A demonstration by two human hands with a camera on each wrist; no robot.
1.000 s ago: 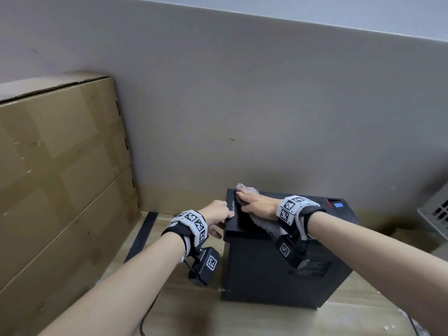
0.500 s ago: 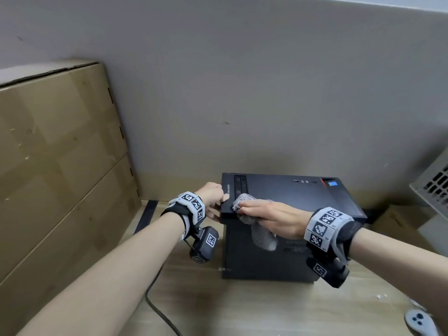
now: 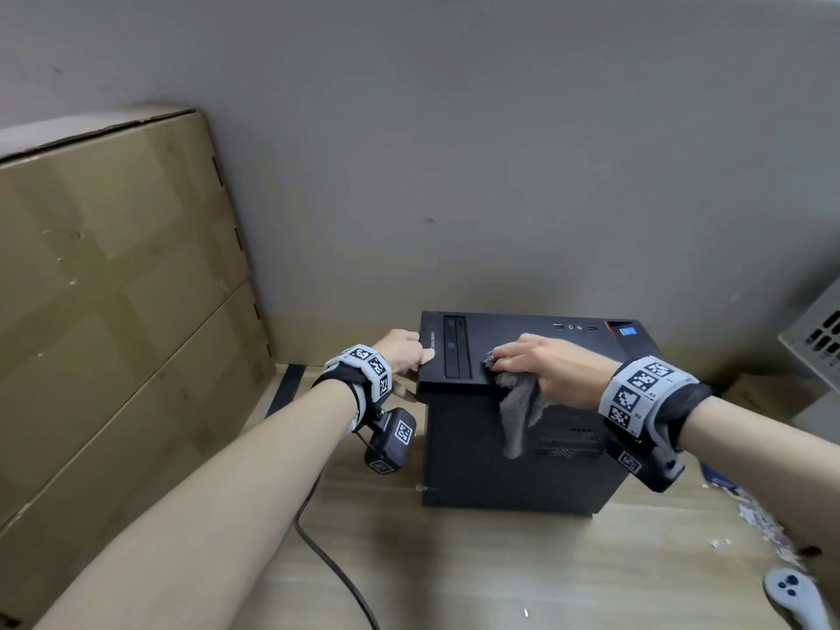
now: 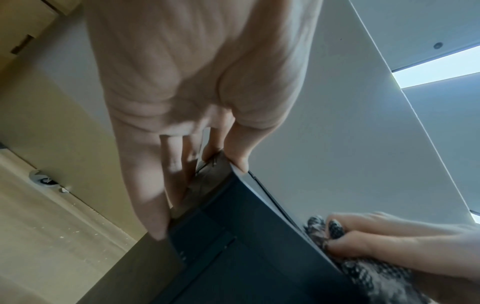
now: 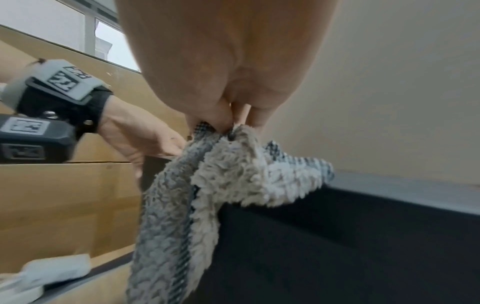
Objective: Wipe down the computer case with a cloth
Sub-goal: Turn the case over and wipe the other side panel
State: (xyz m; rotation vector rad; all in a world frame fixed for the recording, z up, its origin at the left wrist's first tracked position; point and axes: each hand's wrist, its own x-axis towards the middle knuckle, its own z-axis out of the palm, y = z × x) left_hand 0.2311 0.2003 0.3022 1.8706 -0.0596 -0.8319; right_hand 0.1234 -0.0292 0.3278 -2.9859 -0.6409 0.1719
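A black computer case [image 3: 513, 452] lies on its side on the wooden floor, its front panel with the drive slot facing up. My left hand [image 3: 407, 356] grips the panel's left edge, thumb on top [image 4: 237, 156] and fingers down the side of the case [image 4: 233, 257]. My right hand [image 3: 545, 368] holds a grey fluffy cloth [image 3: 518, 411] bunched in its fingers on the panel's near edge. In the right wrist view the cloth [image 5: 207, 185] hangs from the hand [image 5: 233, 121] down the case's dark side [image 5: 337, 246].
Large cardboard boxes [image 3: 113, 311] stand along the left. A grey wall [image 3: 500, 175] rises right behind the case. A black cable [image 3: 336, 570] runs over the floor in front. A grey controller [image 3: 791, 597] and white scraps [image 3: 763, 529] lie at lower right, a vented grey box [image 3: 818, 334] at right.
My right hand has drawn the cloth from the panel's far left corner toward the near edge, then rightward along it. The left hand keeps its grip on the left edge.
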